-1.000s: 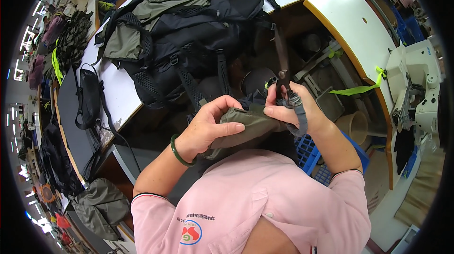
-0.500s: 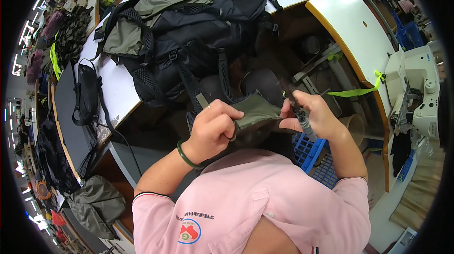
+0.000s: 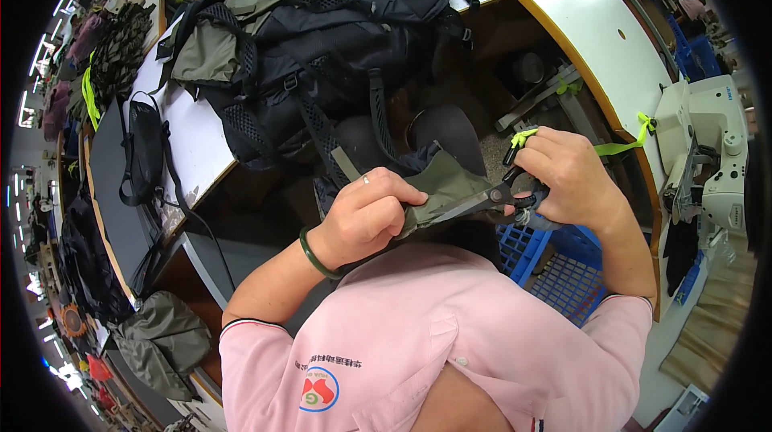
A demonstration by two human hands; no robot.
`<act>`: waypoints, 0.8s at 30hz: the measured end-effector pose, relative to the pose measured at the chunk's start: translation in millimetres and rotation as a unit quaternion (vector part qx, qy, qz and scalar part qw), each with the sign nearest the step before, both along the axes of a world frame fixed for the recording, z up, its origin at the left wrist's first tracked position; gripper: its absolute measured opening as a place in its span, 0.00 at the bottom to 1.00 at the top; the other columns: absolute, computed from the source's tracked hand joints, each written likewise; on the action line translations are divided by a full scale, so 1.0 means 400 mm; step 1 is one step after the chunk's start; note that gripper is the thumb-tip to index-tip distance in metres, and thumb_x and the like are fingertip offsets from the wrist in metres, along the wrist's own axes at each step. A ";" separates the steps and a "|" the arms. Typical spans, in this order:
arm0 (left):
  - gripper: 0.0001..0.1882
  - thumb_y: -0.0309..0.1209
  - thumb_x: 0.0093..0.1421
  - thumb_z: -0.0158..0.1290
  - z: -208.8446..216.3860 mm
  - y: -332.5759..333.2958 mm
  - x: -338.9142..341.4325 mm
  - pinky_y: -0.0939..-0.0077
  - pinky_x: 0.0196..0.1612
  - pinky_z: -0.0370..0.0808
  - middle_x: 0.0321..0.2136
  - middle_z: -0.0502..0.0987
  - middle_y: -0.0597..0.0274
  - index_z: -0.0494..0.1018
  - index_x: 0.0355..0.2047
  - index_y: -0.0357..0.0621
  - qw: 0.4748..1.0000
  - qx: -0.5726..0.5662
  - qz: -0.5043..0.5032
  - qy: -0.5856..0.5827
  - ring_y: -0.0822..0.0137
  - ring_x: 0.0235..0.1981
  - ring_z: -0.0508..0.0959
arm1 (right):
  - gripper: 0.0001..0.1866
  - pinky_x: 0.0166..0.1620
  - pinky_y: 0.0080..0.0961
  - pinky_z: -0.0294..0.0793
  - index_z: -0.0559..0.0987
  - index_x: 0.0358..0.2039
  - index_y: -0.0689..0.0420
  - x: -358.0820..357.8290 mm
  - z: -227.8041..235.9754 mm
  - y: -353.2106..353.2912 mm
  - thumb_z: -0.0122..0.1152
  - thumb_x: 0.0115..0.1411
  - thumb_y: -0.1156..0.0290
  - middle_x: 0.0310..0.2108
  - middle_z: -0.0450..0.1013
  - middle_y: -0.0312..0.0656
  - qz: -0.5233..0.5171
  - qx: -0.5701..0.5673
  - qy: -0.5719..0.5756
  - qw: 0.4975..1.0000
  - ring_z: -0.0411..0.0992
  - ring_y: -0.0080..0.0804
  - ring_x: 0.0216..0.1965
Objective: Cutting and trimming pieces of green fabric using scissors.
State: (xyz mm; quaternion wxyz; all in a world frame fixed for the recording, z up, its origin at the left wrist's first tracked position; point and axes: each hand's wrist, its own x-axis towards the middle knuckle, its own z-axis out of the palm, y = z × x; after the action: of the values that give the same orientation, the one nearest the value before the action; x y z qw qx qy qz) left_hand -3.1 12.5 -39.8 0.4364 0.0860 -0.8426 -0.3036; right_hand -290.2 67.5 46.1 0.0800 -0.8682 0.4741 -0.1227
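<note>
My left hand (image 3: 363, 216) pinches the edge of an olive-green fabric piece (image 3: 447, 178) between thumb and fingers; a green bangle is on that wrist. My right hand (image 3: 572, 174) is closed around the handles of a pair of scissors (image 3: 500, 194), with a yellow-green strip tied at one handle. Their blades point left and lie along the near part of the fabric, close to my left fingers. Whether the fabric lies between the blades is hard to make out. Beyond my hands, a black and olive backpack (image 3: 338, 50) with mesh straps hangs over the table edge toward my lap.
A white table (image 3: 197, 142) curves around in front, and a white sewing machine (image 3: 724, 154) stands at the right. Blue plastic baskets (image 3: 563, 279) are below my right arm. A black pouch with straps (image 3: 145, 146) lies at the left, above grey fabric (image 3: 165, 335).
My right hand has moved right and turned the scissors, bringing their blades leftward to the fabric. The fabric's far corner has risen. My left hand keeps its pinch, nearly in place.
</note>
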 end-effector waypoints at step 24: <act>0.16 0.11 0.37 0.55 0.008 0.004 -0.008 0.73 0.30 0.72 0.32 0.77 0.56 0.61 0.17 0.43 0.998 0.051 -0.029 -0.031 0.61 0.27 0.74 | 0.16 0.33 0.33 0.74 0.73 0.26 0.56 -0.004 0.009 -0.015 0.72 0.39 0.68 0.26 0.72 0.40 0.027 -0.001 0.051 0.998 0.74 0.40 0.31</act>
State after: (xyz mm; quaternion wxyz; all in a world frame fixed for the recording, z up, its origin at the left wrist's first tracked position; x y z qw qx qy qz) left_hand -6.4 14.2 -36.6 0.3959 0.0934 -0.8413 -0.3561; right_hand -291.8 61.6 49.7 0.0577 -0.8857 0.4542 -0.0766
